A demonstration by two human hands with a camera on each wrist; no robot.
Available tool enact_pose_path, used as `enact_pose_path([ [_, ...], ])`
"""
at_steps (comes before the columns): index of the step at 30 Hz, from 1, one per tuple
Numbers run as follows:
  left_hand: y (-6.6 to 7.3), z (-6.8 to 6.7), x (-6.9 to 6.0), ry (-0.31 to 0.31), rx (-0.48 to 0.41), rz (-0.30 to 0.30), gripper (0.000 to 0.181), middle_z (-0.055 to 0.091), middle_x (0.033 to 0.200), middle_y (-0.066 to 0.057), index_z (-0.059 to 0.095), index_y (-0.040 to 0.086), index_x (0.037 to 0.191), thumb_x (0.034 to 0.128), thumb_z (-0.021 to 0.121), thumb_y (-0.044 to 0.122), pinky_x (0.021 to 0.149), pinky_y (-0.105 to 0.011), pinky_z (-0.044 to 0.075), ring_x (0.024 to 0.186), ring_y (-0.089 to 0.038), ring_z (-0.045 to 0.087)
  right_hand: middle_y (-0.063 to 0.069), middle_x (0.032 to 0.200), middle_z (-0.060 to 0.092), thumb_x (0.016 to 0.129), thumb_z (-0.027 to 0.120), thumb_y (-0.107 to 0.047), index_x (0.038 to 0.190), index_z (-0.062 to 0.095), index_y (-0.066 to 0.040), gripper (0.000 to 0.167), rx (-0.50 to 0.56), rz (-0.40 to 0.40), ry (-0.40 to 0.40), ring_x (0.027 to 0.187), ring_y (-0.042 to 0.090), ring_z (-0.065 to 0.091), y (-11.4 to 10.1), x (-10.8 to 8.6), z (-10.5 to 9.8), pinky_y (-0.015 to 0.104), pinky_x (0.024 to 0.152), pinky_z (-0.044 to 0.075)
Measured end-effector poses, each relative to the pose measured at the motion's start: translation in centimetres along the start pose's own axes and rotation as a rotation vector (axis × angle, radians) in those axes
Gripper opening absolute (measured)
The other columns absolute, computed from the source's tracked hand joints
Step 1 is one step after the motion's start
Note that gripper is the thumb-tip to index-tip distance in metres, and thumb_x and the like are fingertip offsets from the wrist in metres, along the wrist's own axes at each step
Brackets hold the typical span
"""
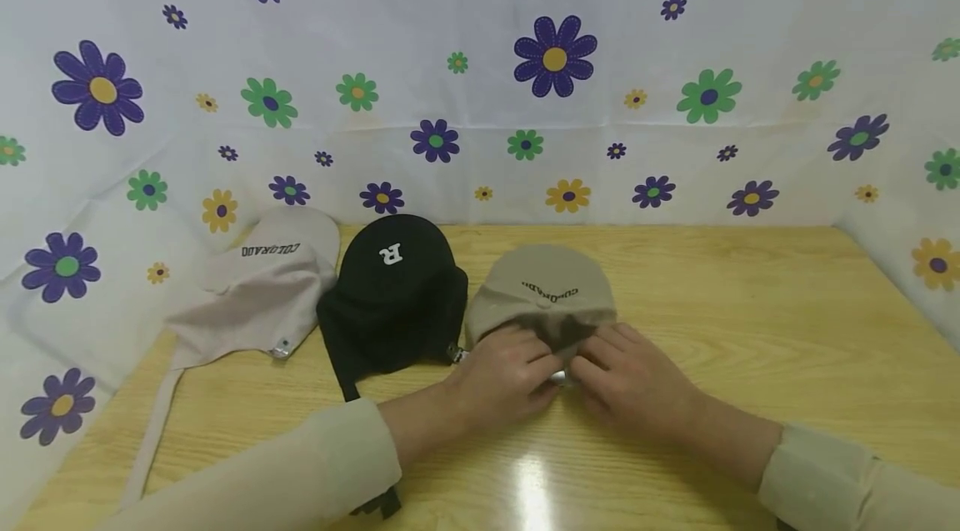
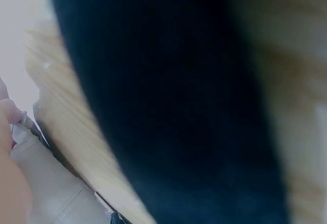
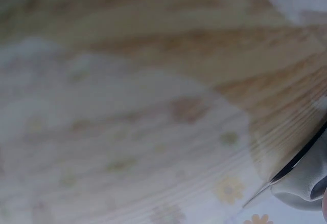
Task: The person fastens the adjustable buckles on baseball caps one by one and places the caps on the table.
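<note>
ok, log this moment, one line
left hand: holds tan cap | right hand: holds tan cap | black cap, pale cap: left of tan cap

Left cap (image 1: 258, 298), middle cap (image 1: 397, 298) and right cap (image 1: 547, 273) side by side on the table (image 1: 772, 323), cloth (image 1: 465, 22) behind.

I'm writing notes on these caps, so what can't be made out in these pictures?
Head view: tan cap, rear edge partly covered by left hand and right hand.
Head view: black strap, middle hidden behind left sleeve.
Left wrist view: wide dark shape, too blurred to identify.
Right wrist view: tan cap, cut off by right edge.
</note>
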State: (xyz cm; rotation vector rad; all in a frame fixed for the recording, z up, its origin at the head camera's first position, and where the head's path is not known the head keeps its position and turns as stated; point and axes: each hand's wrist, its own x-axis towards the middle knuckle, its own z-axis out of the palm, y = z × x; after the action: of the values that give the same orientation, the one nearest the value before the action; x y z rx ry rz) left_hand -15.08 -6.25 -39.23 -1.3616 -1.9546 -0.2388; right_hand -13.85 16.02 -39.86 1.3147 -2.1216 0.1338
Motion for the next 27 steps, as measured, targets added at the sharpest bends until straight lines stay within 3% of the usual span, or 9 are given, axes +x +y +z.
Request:
enact_pose_path([
  [4, -0.03, 0.02, -0.03, 0.024, 0.008, 0.010, 0.012, 0.063, 0.074, 0.006, 0.069, 0.014, 0.080, 0.0758, 0.079, 0.019, 0.067, -0.024, 0.049, 0.069, -0.009, 0.060, 0.002, 0.089, 0.062, 0.092, 0.055, -0.019, 0.088, 0.060, -0.011, 0.010, -0.006, -0.001, -0.011, 0.086, 0.022, 0.060, -0.09, 0.07, 0.07, 0.037, 0.082, 0.048],
  [8, -0.01, 0.04, 0.02, 0.044, 0.046, 0.015, 0.011, 0.064, 0.073, 0.007, 0.069, 0.015, 0.078, 0.0768, 0.078, 0.021, 0.072, -0.027, 0.049, 0.070, -0.010, 0.061, 0.001, 0.089, 0.061, 0.089, 0.059, -0.022, 0.088, 0.060, -0.012, 0.010, -0.007, 0.024, -0.029, 0.086, 0.021, 0.059, -0.24, 0.08, -0.04, 0.036, 0.083, 0.047],
  [16, -0.03, -0.10, 0.18, 0.086, 0.140, 0.003, 0.006, 0.068, 0.075, 0.009, 0.075, 0.018, 0.082, 0.0791, 0.075, 0.023, 0.082, -0.036, 0.040, 0.075, -0.011, 0.061, 0.000, 0.086, 0.060, 0.098, 0.043, -0.026, 0.088, 0.061, -0.010, 0.026, -0.020, 0.046, 0.002, 0.082, 0.020, 0.056, -0.26, 0.04, -0.06, 0.035, 0.079, 0.045],
  [22, -0.09, -0.26, 0.10, 0.098, 0.136, -0.028, 0.005, 0.070, 0.077, 0.010, 0.075, 0.019, 0.082, 0.0786, 0.076, 0.022, 0.099, -0.043, 0.037, 0.081, -0.010, 0.062, 0.000, 0.084, 0.060, 0.101, 0.037, -0.026, 0.087, 0.062, -0.010, 0.032, -0.020, 0.045, 0.023, 0.080, 0.019, 0.055, -0.20, 0.25, -0.13, 0.034, 0.076, 0.045],
  [27, -0.13, -0.30, 0.10, 0.084, 0.117, -0.028, 0.006, 0.071, 0.078, 0.009, 0.076, 0.017, 0.085, 0.0791, 0.075, 0.020, 0.105, -0.045, 0.038, 0.081, -0.010, 0.063, 0.000, 0.084, 0.060, 0.101, 0.034, -0.025, 0.086, 0.062, -0.010, 0.035, -0.025, 0.047, 0.032, 0.080, 0.020, 0.056, -0.16, 0.31, -0.11, 0.034, 0.076, 0.045],
])
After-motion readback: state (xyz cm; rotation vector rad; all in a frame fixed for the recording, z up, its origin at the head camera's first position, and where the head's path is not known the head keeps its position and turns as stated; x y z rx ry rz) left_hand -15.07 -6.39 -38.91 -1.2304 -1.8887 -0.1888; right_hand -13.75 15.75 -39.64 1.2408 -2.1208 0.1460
